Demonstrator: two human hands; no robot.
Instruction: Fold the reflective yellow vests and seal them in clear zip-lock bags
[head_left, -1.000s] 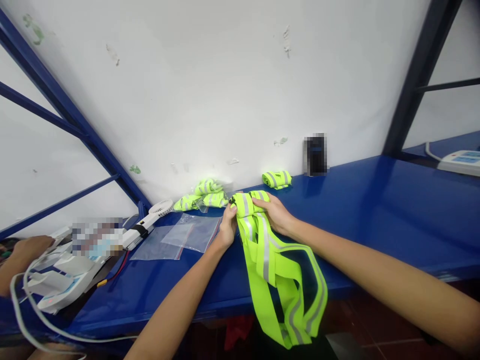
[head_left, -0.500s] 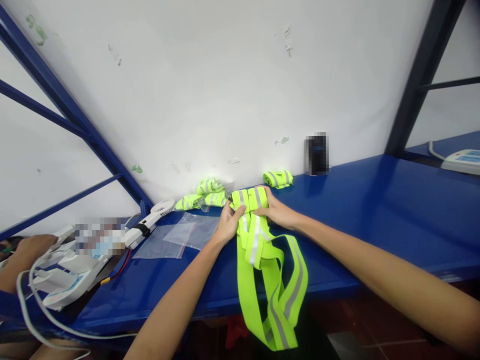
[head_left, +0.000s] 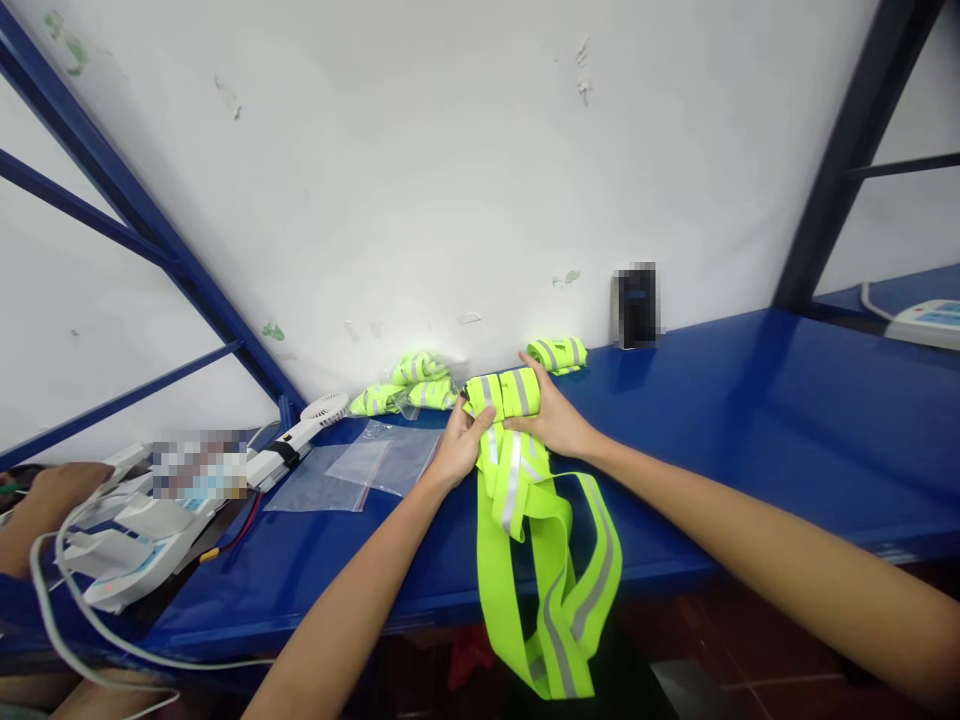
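Observation:
A neon yellow reflective strap (head_left: 517,490) with grey stripes is partly rolled at its top, and its loose loops hang over the front edge of the blue table. My left hand (head_left: 459,445) grips the left side of the roll, thumb on top. On the roll's right side my right hand (head_left: 556,415) is wrapped round it, thumb raised behind. Just beyond lies a rolled yellow strap (head_left: 557,355) against the wall. More rolled straps in clear bags (head_left: 420,382) lie to the left, behind flat clear plastic bags (head_left: 386,458).
At the left of the blue table (head_left: 697,430) are a white handheld fan (head_left: 325,408), white devices (head_left: 142,550) and a looping white cable (head_left: 97,635). Another person's hand (head_left: 67,492) is at the far left. A blurred dark object (head_left: 637,306) stands by the wall.
My right thumb has lifted and stretched out behind the roll. The roll and hanging loops have shifted slightly right, and the view has moved a little.

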